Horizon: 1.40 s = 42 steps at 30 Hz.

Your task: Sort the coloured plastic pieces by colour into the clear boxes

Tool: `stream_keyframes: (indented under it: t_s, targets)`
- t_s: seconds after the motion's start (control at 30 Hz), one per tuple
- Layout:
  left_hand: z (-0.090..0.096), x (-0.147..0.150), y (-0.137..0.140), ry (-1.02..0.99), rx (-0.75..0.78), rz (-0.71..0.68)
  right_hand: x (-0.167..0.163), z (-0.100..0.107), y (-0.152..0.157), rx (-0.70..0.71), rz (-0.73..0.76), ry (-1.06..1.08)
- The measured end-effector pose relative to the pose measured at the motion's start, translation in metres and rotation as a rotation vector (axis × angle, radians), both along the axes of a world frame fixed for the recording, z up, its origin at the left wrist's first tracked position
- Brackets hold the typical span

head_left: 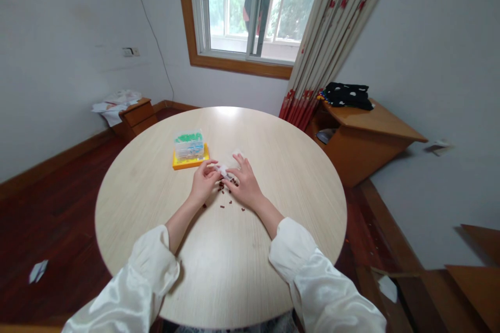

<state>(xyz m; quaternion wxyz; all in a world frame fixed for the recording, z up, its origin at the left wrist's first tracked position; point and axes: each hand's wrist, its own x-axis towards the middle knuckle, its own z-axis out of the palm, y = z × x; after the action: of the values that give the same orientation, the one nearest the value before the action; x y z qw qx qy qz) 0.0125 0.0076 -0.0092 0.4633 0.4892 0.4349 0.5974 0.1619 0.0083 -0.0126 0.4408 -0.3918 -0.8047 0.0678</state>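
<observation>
Tabletop (219, 265), round, pale wood grain, bearing all items below.

Sleeves (152, 257), two, white with a satin sheen, gathered at the cuffs, reaching in from the near edge.

Hands, two, bare, brought close together near the middle of the table. Left hand (203, 182): fingers curled, thumb and forefinger nearly meeting on the left side of a small white item. Right hand (245, 183): half open, fingers spread and bent, thumb and fingertips at the item's right side; whether they grip it, cannot tell.

Tray (187, 166), flat, yellow, just beyond the left hand and slightly to its left.

Box (189, 146), clear, stacked on the tray, green pieces showing in its upper part.

White item (223, 170), exact form unclear, between the two hands at the fingertips.

Pieces (221, 185), dark reddish-brown, tiny, several: clustered on the table between the hands, nearer the wearer than the white item; strays lie near both wrists.
</observation>
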Motion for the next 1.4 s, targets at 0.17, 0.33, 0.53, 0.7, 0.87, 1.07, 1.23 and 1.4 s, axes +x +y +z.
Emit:
stream_keyframes:
  t_s: [0.17, 0.33, 0.53, 0.7, 0.87, 1.07, 1.23, 1.4]
  targets:
    - [-0.004, 0.000, 0.001, -0.007, -0.034, -0.032, 0.012, -0.002, 0.009, 0.035, -0.117, -0.105]
    - [-0.007, -0.011, 0.007, 0.141, 0.053, 0.099, 0.065, -0.008, 0.035, 0.020, -0.438, -0.058]
    - [0.001, -0.041, 0.013, 0.543, 0.309, 0.456, 0.103, -0.031, 0.055, -0.116, -0.635, -0.111]
    - [0.004, -0.072, 0.020, 0.841, 0.375, 0.627, 0.091, -0.029, 0.053, -0.049, -0.669, -0.127]
    - [-0.006, -0.085, 0.032, 0.992, 0.317, 0.559, 0.076, -0.021, 0.047, -0.067, -0.584, -0.113]
    - [-0.005, -0.079, 0.034, 0.937, 0.342, 0.612, 0.067, -0.018, 0.043, -0.052, -0.524, -0.083]
    - [-0.001, -0.078, 0.032, 0.907, 0.377, 0.605, 0.065, -0.017, 0.042, -0.050, -0.492, -0.047]
    - [-0.003, -0.082, 0.035, 0.843, 0.393, 0.582, 0.061, -0.017, 0.041, -0.078, -0.437, -0.022]
